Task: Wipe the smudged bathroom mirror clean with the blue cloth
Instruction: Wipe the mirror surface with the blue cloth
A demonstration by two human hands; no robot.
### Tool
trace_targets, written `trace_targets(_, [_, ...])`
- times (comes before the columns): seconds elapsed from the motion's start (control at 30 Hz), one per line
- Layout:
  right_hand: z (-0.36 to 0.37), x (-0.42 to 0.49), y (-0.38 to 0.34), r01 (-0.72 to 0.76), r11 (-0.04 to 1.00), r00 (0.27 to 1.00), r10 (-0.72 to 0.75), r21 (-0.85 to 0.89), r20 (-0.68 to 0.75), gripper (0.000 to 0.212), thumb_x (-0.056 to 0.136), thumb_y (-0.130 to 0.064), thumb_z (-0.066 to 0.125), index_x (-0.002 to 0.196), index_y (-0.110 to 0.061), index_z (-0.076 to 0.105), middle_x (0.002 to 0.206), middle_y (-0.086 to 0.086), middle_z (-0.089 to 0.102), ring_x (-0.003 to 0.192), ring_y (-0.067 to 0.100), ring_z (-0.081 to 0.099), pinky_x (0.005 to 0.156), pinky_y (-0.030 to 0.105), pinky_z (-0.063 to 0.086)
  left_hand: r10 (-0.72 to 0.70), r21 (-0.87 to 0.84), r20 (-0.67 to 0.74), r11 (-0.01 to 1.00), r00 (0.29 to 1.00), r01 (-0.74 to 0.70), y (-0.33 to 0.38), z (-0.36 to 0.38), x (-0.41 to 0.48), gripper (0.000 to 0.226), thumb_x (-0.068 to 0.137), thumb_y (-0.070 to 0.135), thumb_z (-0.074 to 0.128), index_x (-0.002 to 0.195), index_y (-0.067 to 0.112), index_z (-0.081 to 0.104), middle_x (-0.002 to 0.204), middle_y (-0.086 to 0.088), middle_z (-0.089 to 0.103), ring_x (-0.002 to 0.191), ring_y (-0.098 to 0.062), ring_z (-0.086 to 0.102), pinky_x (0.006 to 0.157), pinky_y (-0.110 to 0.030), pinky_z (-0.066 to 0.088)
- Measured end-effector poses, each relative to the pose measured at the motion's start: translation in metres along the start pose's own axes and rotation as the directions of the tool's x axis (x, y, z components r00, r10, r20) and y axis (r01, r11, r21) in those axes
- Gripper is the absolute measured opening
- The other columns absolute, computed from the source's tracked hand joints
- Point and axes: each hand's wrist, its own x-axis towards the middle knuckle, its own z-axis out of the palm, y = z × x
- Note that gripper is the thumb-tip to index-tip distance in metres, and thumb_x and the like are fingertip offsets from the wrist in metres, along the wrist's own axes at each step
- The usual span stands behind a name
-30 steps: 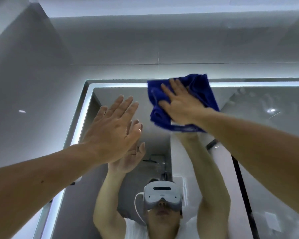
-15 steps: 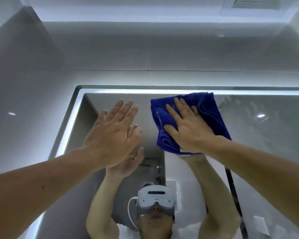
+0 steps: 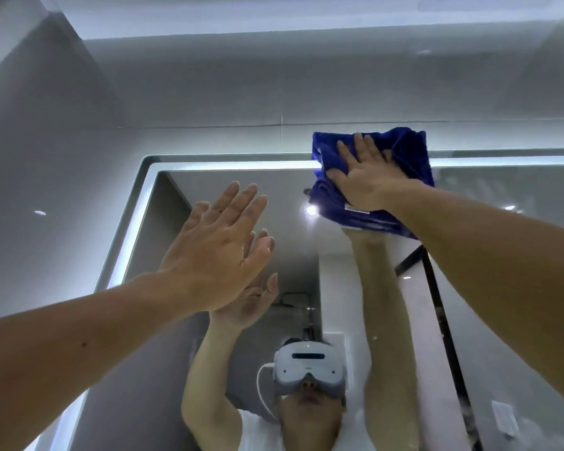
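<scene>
The mirror (image 3: 274,196) hangs on a grey tiled wall (image 3: 176,92), its rim edged by a glowing white light strip (image 3: 225,166). At the top edge, the right hand (image 3: 365,177) presses the folded blue cloth (image 3: 407,151) flat, fingers straight and slightly spread. The cloth overlaps the strip and the wall above. The left hand (image 3: 215,252) is raised flat at the glass, fingers straight and close together; whether it touches, I cannot tell. Hazy marks cloud the glass to the right.
</scene>
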Motion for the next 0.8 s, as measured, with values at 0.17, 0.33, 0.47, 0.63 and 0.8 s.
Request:
trace_targets(0.17, [0.012,-0.011,-0.008,0.046,0.999,0.997,-0.046,0.001,-0.063,0.068,0.099,-0.057,0.011,0.154,-0.023,-0.014,0.161,0.005,-0.022,0.147,0.021,-0.020,0.115,0.042,-0.013,-0.012,-0.016,0.000,1.000,1.000,0.012,-0.002,-0.005,0.000,0.076,0.081,0.066,-0.006,0.151,0.038,-0.008,0.156,0.022,-0.020,0.140,0.005,-0.029,0.120,-0.033,-0.011])
trace_targets(0.33, [0.037,-0.100,-0.025,0.218,0.976,0.974,-0.219,-0.031,-0.063,0.071,0.097,-0.062,0.010,0.153,-0.028,-0.017,0.159,0.000,-0.028,0.145,0.016,-0.026,0.115,0.039,-0.018,-0.024,-0.052,-0.002,0.998,1.000,0.024,0.013,-0.003,0.001,0.070,0.079,0.065,-0.006,0.144,0.040,-0.013,0.152,0.023,-0.022,0.140,0.004,-0.028,0.118,-0.031,-0.011])
trace_targets(0.47, [0.064,-0.201,-0.037,0.374,0.926,0.923,-0.377,0.047,0.080,0.071,0.094,-0.064,0.004,0.150,-0.031,-0.024,0.154,-0.005,-0.038,0.142,0.014,-0.033,0.117,0.040,-0.019,-0.021,-0.086,0.007,0.996,1.000,0.021,0.023,-0.001,-0.002,0.076,0.082,0.063,0.001,0.152,0.036,-0.003,0.155,0.022,-0.017,0.143,0.003,-0.023,0.119,-0.033,-0.008])
trace_targets(0.63, [0.068,-0.266,-0.031,0.553,0.815,0.833,-0.536,-0.175,0.137,0.068,0.098,-0.060,0.028,0.153,-0.020,0.028,0.160,0.008,0.022,0.147,0.027,0.020,0.111,0.041,0.015,-0.010,-0.088,0.005,0.996,1.000,0.011,0.030,0.008,-0.015,0.074,0.086,0.060,0.004,0.154,0.033,0.000,0.159,0.019,-0.013,0.143,0.003,-0.023,0.120,-0.034,-0.008])
trace_targets(0.8, [0.052,-0.192,-0.006,0.572,0.820,0.816,-0.565,-0.027,0.125,0.066,0.099,-0.060,0.018,0.152,-0.037,-0.015,0.158,-0.006,-0.029,0.144,0.013,-0.029,0.119,0.044,-0.012,-0.007,-0.076,0.014,0.997,1.000,0.008,0.030,0.015,-0.022,0.072,0.087,0.061,0.003,0.154,0.034,0.001,0.160,0.017,-0.009,0.142,0.005,-0.023,0.119,-0.032,-0.007])
